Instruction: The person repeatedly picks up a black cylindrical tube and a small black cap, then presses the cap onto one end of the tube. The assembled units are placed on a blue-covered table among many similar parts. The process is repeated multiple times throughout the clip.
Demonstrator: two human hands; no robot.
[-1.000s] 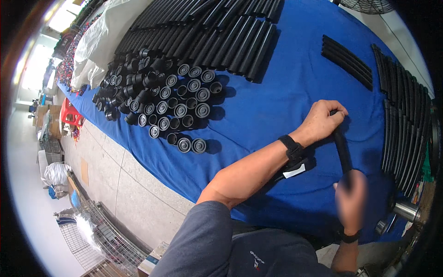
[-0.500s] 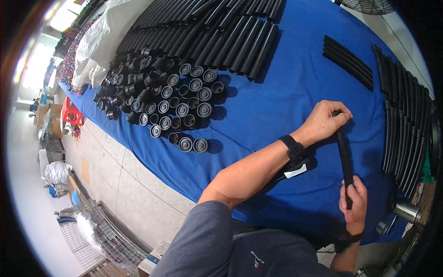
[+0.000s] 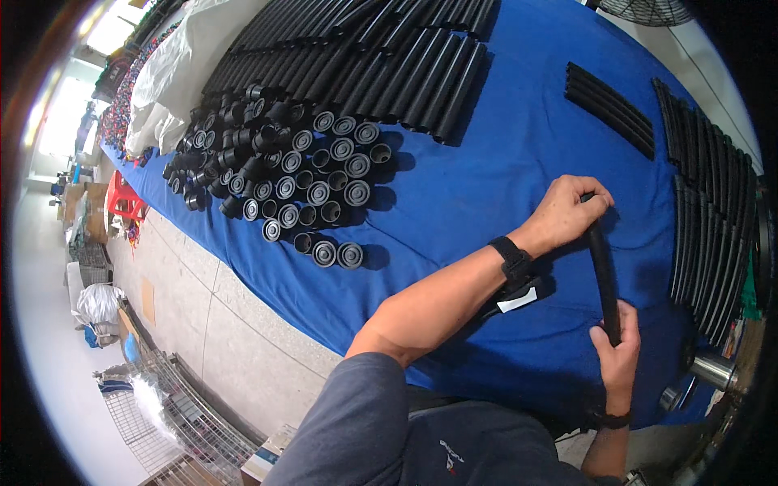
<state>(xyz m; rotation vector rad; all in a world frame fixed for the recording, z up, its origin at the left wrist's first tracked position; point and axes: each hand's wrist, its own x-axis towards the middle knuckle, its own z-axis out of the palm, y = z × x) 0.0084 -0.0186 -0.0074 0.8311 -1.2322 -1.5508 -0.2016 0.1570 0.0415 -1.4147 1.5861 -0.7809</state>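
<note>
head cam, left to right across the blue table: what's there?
White sheet → cluster of short black caps → left hand → black tube held at both ends, right hand on its near end → curved black strips.

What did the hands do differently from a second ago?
The right hand was blurred and moving a second ago; it has since settled with a steady grip on the near end of the black tube. The left hand kept its hold on the far end. The tube stayed about where it was, and the caps on the blue cloth did not move.
</note>
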